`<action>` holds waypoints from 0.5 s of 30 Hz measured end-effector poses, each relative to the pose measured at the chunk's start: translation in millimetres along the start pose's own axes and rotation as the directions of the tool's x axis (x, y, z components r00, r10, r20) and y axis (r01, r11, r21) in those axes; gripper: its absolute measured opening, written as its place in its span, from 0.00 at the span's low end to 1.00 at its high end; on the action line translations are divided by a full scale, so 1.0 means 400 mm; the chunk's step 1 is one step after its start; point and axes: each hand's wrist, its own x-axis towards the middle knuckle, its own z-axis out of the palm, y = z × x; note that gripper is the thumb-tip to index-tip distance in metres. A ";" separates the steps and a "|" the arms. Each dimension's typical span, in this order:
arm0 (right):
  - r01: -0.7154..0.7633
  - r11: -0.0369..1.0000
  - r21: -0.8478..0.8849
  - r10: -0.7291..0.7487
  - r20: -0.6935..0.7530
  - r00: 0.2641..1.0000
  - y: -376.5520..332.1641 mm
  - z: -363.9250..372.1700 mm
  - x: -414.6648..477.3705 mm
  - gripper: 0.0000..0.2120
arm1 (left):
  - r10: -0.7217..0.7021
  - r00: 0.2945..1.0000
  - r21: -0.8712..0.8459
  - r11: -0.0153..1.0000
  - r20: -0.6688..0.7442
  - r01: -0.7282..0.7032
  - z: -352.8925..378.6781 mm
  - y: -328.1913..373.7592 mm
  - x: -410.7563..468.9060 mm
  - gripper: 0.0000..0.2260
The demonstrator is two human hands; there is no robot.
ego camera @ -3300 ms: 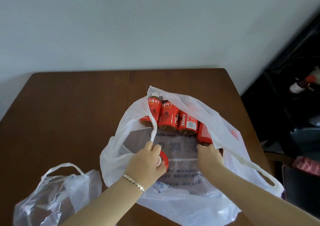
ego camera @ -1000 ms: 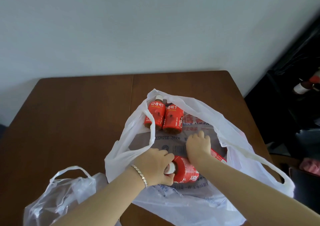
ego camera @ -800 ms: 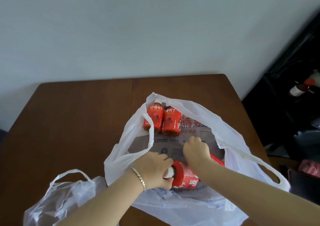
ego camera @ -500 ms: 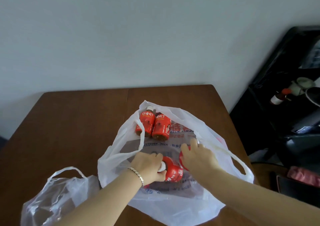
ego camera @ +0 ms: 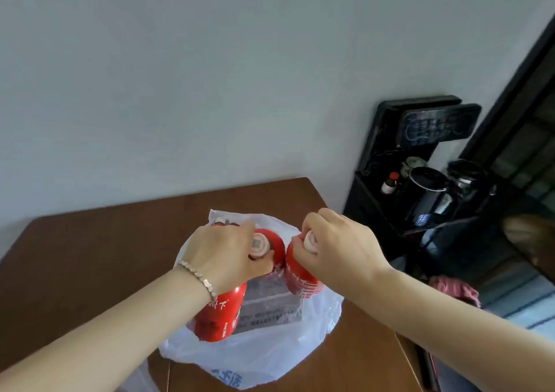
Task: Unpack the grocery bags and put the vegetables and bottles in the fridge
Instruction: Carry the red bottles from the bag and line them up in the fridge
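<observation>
Surface (ego camera: 90,256): brown wood, smooth, matt sheen. The far edge runs along a pale wall (ego camera: 180,76); the far right corner is rounded. The near part is cut off by the frame's lower edge.

Lying directly on it:
1. White plastic bag (ego camera: 270,352), thin and crumpled, spread flat toward the right side, mouth open upward. It has blue print on its near fold and a grey printed panel on the inside. Its right edge reaches close to the right edge of the surface.
2. Second bag (ego camera: 135,379), translucent, at the near edge just left of the first, mostly out of frame. Whether the two touch cannot be told.
</observation>
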 end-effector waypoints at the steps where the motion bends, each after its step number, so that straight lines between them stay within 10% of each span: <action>1: -0.037 0.999 0.000 0.037 -0.031 0.999 -0.005 -0.017 -0.018 0.13 | 0.058 0.998 -0.004 0.998 -0.030 -0.058 -0.029 0.006 -0.001 0.18; 10: -0.579 0.815 0.011 0.572 -0.172 0.802 -0.018 -0.128 -0.318 0.13 | 0.637 0.758 0.006 0.766 -0.142 -0.643 -0.123 0.202 -0.043 0.20; 15: -0.812 0.584 0.012 0.789 -0.245 0.564 0.003 -0.179 -0.599 0.15 | 0.864 0.471 0.035 0.484 -0.177 -0.874 -0.138 0.436 -0.150 0.21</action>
